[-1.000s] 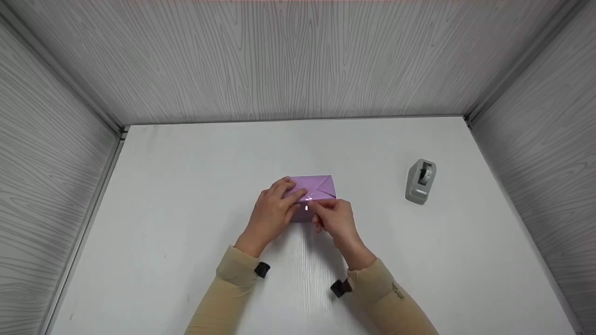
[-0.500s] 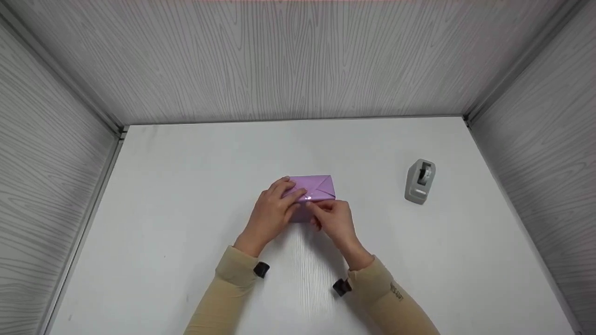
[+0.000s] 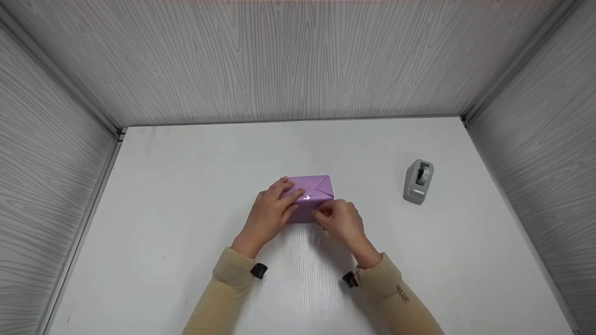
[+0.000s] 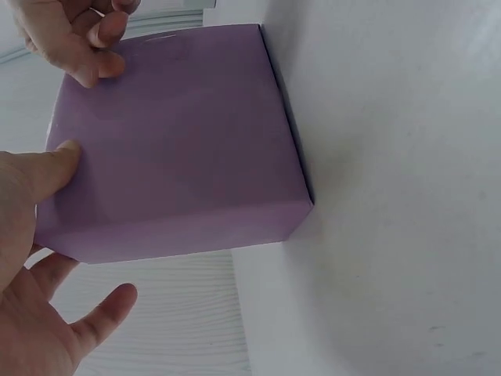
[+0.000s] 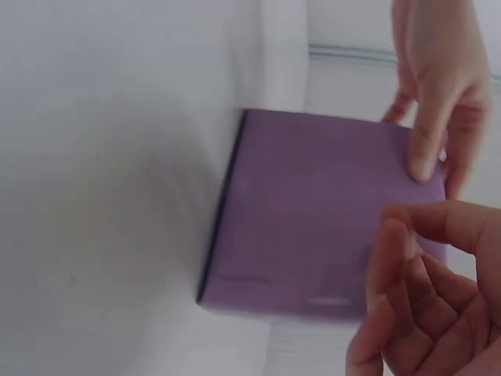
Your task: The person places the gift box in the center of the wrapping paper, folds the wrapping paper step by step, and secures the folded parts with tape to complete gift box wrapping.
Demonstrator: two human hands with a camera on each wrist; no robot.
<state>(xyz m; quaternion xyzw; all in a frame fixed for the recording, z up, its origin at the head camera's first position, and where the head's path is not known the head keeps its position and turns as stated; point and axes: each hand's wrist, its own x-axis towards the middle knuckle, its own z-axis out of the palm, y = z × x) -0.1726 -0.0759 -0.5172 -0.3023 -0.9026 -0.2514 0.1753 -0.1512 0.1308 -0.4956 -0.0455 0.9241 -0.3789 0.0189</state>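
A box wrapped in purple paper point(image 3: 311, 185) rests on the table, folded flaps on top. Shiny glints, perhaps clear tape, show at its near top edge. My left hand point(image 3: 267, 213) holds its left side, the thumb on the near face and fingers over the top; the left wrist view shows that thumb on the plain purple face point(image 4: 188, 149). At the near right side, my right hand point(image 3: 342, 221) has loosely curled fingers close to the near face. In the right wrist view the right fingertips point(image 5: 394, 235) come together before the box point(image 5: 305, 204), with nothing visible between them.
A grey tape dispenser point(image 3: 418, 182) stands on the right part of the white table point(image 3: 186, 186). Wood-grained panels point(image 3: 288, 60) rise at the back and both sides. Each wrist carries a small black device.
My right hand has slid from the middle of the box's near top edge down and to the right along its near face. The left hand keeps its hold; the box has hardly moved.
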